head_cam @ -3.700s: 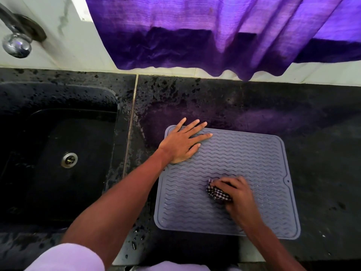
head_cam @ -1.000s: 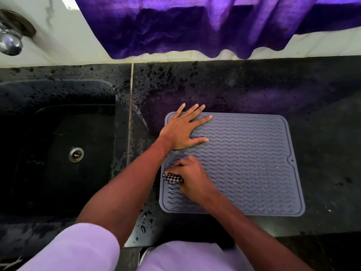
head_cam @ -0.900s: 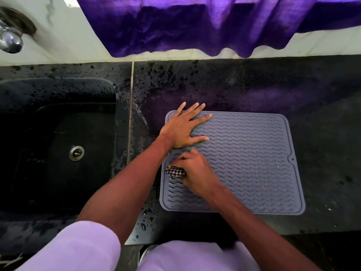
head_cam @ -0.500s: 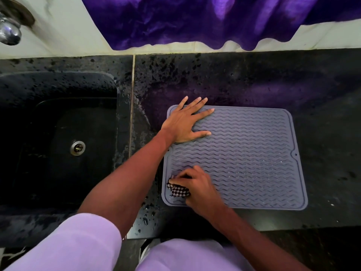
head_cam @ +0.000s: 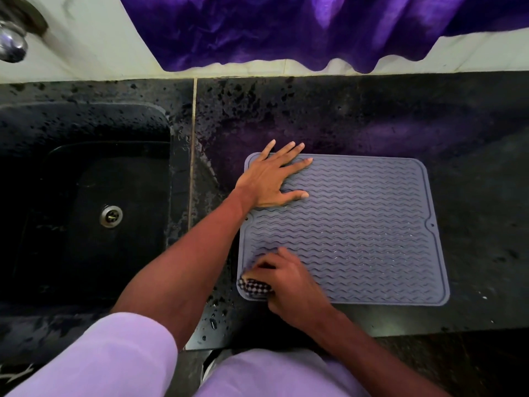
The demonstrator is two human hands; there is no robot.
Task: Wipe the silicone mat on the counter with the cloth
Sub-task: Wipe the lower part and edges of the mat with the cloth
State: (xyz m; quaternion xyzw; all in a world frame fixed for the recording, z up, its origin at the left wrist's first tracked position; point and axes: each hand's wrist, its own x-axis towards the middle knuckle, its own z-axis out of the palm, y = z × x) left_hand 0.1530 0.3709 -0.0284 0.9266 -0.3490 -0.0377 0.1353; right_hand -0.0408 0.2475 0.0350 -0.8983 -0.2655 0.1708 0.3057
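Observation:
A grey silicone mat (head_cam: 363, 224) with wavy ridges lies flat on the dark stone counter (head_cam: 472, 156). My left hand (head_cam: 270, 180) rests palm down on the mat's far left corner, fingers spread, holding nothing. My right hand (head_cam: 289, 285) is at the mat's near left corner, closed on a bunched black-and-white checked cloth (head_cam: 254, 287) that presses on the mat's edge. Most of the cloth is hidden under my fingers.
A black sink (head_cam: 86, 202) with a metal drain (head_cam: 111, 216) lies left of the mat. A chrome tap (head_cam: 13, 43) sticks out at the top left. A purple curtain (head_cam: 315, 27) hangs over the back wall. Water drops dot the counter near the mat's left side.
My right hand with the cloth has slid from the mat's middle left down to its near left corner. My left hand has stayed flat on the far left corner.

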